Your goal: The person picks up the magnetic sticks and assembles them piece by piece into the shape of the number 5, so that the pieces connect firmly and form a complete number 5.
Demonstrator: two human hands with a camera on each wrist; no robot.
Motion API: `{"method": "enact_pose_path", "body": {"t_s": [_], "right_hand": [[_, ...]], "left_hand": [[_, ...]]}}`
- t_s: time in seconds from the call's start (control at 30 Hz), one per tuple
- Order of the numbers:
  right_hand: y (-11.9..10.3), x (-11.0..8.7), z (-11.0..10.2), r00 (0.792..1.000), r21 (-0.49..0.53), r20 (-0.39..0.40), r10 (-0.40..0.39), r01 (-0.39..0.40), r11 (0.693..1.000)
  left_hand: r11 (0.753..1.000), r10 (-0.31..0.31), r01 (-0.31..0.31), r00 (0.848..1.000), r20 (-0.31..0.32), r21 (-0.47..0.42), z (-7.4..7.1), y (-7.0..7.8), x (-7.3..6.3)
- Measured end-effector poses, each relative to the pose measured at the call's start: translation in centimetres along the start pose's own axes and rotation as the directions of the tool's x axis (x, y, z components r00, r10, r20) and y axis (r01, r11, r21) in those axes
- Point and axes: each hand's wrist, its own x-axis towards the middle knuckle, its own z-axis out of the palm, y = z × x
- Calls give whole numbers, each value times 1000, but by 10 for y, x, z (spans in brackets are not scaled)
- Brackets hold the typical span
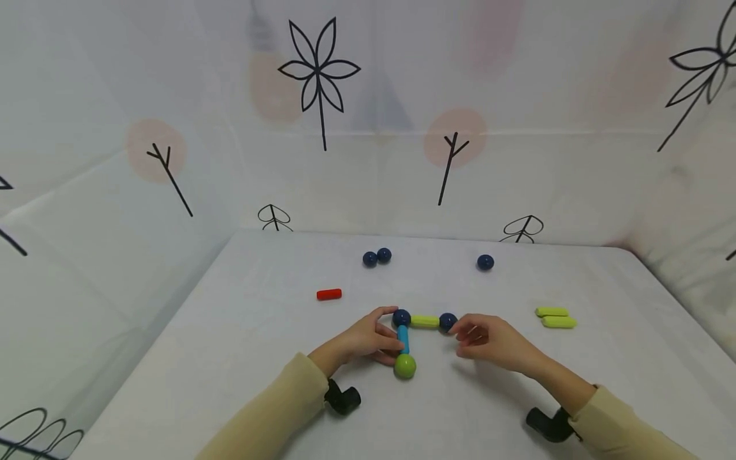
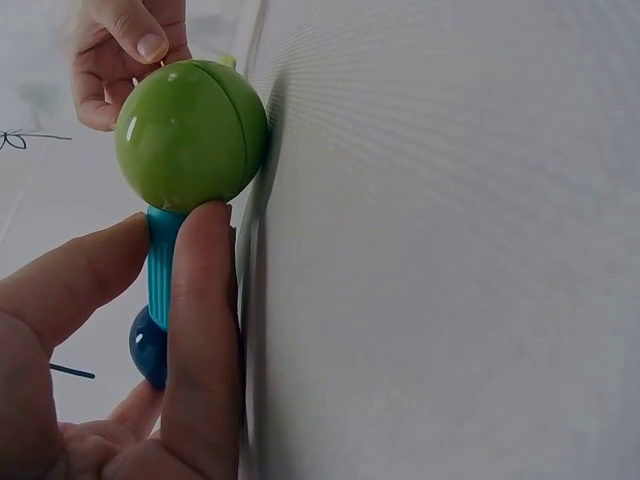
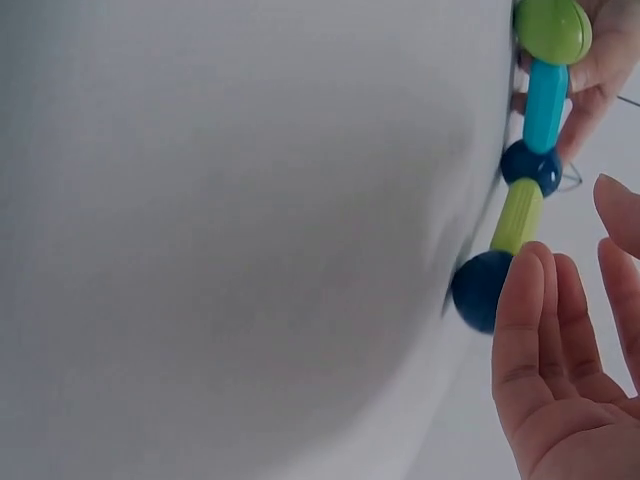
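Note:
On the white table lies an L-shaped piece of toy balls and rods. A bright blue rod [image 1: 404,340] joins a green ball [image 1: 405,367] at the near end to a dark blue ball [image 1: 401,317] at the corner. From that corner a yellow-green rod [image 1: 425,321] runs right to a second dark blue ball [image 1: 446,322]. My left hand [image 1: 368,338] pinches the blue rod between thumb and finger, close to the green ball, as the left wrist view shows. The right hand [image 1: 491,342] has its fingertips at the right-hand ball, fingers extended and thumb apart.
Behind the piece are a red rod [image 1: 329,294], a pair of dark blue balls [image 1: 370,259] and a single dark blue ball [image 1: 485,262]. Two yellow-green rods [image 1: 559,322] lie side by side at the right. A patterned cloth [image 1: 368,179] hangs behind the table.

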Motion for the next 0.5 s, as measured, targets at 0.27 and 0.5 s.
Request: {"method": "enact_pose_path", "body": {"t_s": [0.27,0.5], "right_hand": [[6,-9,-12,998,-18,-65,25,-26,1000],[16,-15,-22,990,-44,-121,76,-82,996]], "left_hand": [[1000,-1,1,1000,-8,7,0,-1,0],[1000,7,-7,1000,-1,0,-1,-1,0]]}}
